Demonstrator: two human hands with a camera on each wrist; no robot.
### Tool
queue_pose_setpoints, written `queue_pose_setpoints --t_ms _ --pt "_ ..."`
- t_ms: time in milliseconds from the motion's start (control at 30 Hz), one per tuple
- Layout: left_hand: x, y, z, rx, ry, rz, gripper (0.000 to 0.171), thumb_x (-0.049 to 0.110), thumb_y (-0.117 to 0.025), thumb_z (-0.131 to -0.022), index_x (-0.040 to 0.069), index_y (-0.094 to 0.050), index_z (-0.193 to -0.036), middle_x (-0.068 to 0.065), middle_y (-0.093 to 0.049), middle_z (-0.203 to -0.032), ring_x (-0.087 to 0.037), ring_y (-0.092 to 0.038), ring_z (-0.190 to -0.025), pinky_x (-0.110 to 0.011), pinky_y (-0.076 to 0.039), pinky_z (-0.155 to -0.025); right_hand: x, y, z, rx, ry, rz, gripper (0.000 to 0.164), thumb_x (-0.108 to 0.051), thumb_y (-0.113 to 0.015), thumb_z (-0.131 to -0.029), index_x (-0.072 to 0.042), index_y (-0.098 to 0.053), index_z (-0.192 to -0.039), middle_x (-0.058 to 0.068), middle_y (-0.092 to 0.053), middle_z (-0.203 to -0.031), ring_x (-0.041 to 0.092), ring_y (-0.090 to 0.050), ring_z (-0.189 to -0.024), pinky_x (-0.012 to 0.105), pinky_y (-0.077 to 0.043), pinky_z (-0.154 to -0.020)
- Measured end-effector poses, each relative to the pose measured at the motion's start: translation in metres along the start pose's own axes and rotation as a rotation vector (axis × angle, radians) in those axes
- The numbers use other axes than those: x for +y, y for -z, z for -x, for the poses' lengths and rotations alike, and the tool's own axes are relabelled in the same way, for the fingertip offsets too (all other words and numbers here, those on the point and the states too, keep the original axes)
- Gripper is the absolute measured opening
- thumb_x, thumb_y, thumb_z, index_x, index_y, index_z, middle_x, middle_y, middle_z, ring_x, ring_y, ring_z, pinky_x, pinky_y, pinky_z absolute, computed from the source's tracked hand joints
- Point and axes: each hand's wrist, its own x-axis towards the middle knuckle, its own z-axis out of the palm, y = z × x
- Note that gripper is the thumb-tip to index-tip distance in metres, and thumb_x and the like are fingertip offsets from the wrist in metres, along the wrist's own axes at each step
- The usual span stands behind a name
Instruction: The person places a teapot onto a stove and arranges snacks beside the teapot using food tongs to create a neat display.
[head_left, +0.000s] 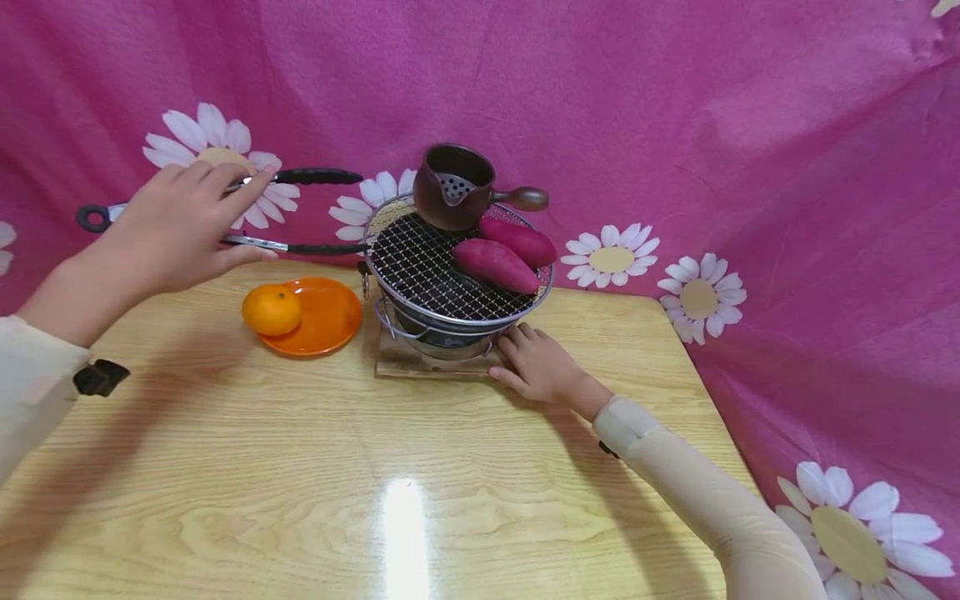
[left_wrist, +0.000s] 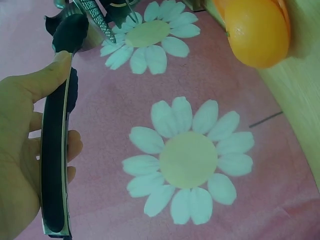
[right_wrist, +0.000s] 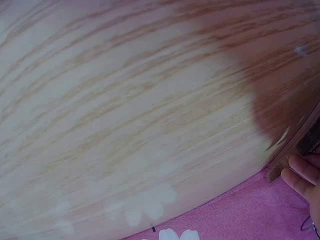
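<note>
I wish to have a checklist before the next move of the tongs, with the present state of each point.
1. Tongs held in the left hand: ok.
2. Tong tips apart: ok.
3. Right hand holding the wooden base firmly: cannot tell; it is at the base's edge.
4. Both sweet potatoes on the grill: ok.
5. Plate free of other things: not ok, an orange is on it.
</note>
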Motion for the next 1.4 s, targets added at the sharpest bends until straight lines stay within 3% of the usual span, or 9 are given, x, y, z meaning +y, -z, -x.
queue_pose_setpoints --t_ms 167,400,533,700,900,1033,1400 --pt "-0.003 0.001 0.002 0.015 -0.008 -0.013 0.09 0.031 -0.084 -0.079 -0.001 -0.04 -0.152 -0.03 -0.049 -0.137 -0.054 -0.049 -0.118 -0.067 -0.042 -0.095 -0.001 0.0 0.001 0.013 -0.001 -0.004 0.08 -0.064 -0.013 -0.105 -0.004 -0.054 -0.138 0.017 -0.057 -0.128 0.033 -0.054 -0.118 0.049 -0.051 -0.096" --pt "-0.006 -0.001 0.006 0.018 -0.018 -0.033 0.092 0.032 -0.085 -0.077 0.0 -0.041 -0.152 -0.03 -0.051 -0.132 -0.054 -0.053 -0.107 -0.064 -0.044 -0.088 -0.001 0.001 0.001 0.002 -0.008 -0.01 0.087 -0.066 -0.006 -0.103 -0.004 -0.054 -0.139 0.018 -0.057 -0.126 0.034 -0.054 -0.116 0.049 -0.051 -0.095" --pt "-0.008 -0.003 0.008 -0.047 -0.006 -0.057 0.095 0.036 -0.084 -0.079 0.0 -0.039 -0.154 -0.031 -0.052 -0.13 -0.052 -0.053 -0.107 -0.062 -0.045 -0.087 -0.001 0.001 0.0 -0.009 -0.006 -0.003 0.087 -0.066 -0.005 -0.103 -0.004 -0.053 -0.139 0.017 -0.057 -0.128 0.033 -0.053 -0.119 0.049 -0.05 -0.097" --pt "-0.011 -0.008 0.01 -0.132 -0.009 -0.08 0.094 0.038 -0.084 -0.08 -0.002 -0.039 -0.152 -0.032 -0.053 -0.127 -0.053 -0.052 -0.109 -0.066 -0.044 -0.096 0.0 0.0 0.0 0.006 0.007 -0.009 0.084 -0.065 -0.008 -0.104 -0.003 -0.053 -0.139 0.018 -0.057 -0.128 0.034 -0.053 -0.119 0.05 -0.05 -0.099" --pt "-0.014 -0.015 0.014 -0.165 -0.042 -0.074 0.09 0.038 -0.084 -0.079 -0.003 -0.045 -0.148 -0.03 -0.055 -0.126 -0.05 -0.053 -0.111 -0.065 -0.043 -0.097 0.0 -0.001 0.001 0.003 -0.003 -0.011 0.085 -0.065 -0.007 -0.104 -0.003 -0.053 -0.14 0.019 -0.056 -0.128 0.034 -0.053 -0.119 0.05 -0.05 -0.098" --pt "-0.016 -0.019 0.016 -0.215 -0.03 -0.069 0.09 0.039 -0.084 -0.079 -0.002 -0.045 -0.149 -0.03 -0.054 -0.129 -0.05 -0.05 -0.117 -0.066 -0.043 -0.097 -0.001 -0.001 0.001 0.003 -0.012 -0.012 0.086 -0.066 -0.006 -0.103 -0.004 -0.054 -0.139 0.018 -0.057 -0.128 0.034 -0.054 -0.118 0.05 -0.05 -0.098" --pt "-0.022 -0.026 0.021 -0.48 0.071 -0.083 0.091 0.044 -0.084 -0.078 -0.004 -0.047 -0.147 -0.031 -0.054 -0.132 -0.05 -0.05 -0.118 -0.068 -0.041 -0.098 -0.002 0.0 0.001 0.005 -0.021 -0.025 0.085 -0.066 -0.009 -0.103 -0.004 -0.053 -0.14 0.019 -0.056 -0.13 0.034 -0.054 -0.12 0.05 -0.05 -0.098"
